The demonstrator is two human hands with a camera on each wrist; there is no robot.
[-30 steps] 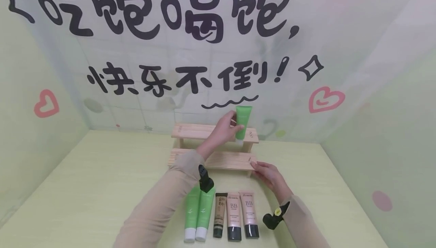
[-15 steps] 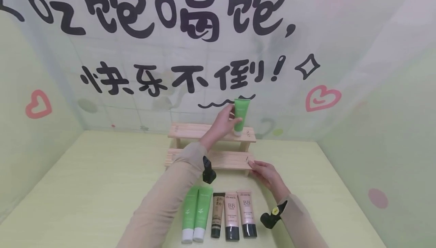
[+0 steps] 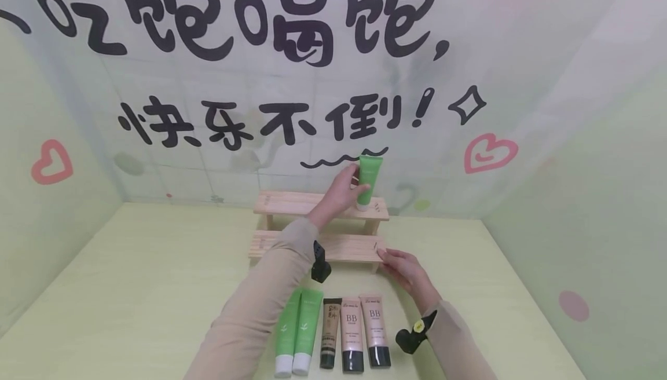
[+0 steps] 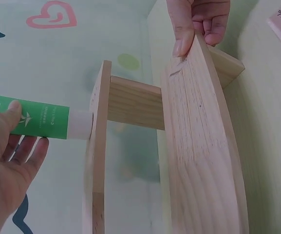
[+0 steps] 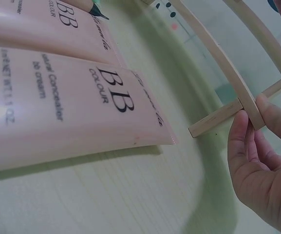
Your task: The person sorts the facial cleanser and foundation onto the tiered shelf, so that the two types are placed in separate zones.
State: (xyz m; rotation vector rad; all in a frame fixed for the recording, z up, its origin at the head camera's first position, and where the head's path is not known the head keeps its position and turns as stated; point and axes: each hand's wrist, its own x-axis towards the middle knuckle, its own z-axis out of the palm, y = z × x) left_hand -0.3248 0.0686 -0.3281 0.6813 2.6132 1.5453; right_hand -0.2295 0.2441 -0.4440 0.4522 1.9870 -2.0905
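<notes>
My left hand holds a green tube upright, white cap down, over the right part of the upper shelf of a two-tier wooden stand. In the left wrist view the tube's white cap meets the upper board, with the thumb on one side and fingers on the other. At the lower shelf's right end, my right hand pinches the board between thumb and fingers. The right wrist view shows this grip on the board up close.
In front of the stand lie two green tubes, a small brown tube and two pink BB cream tubes, caps toward me. Behind the stand rises a wall with black lettering; side walls flank the table.
The left hand has set the green tube slightly further back, its cap now at the upper shelf. My right hand keeps its grip on the lower board. The head view has shifted slightly.
</notes>
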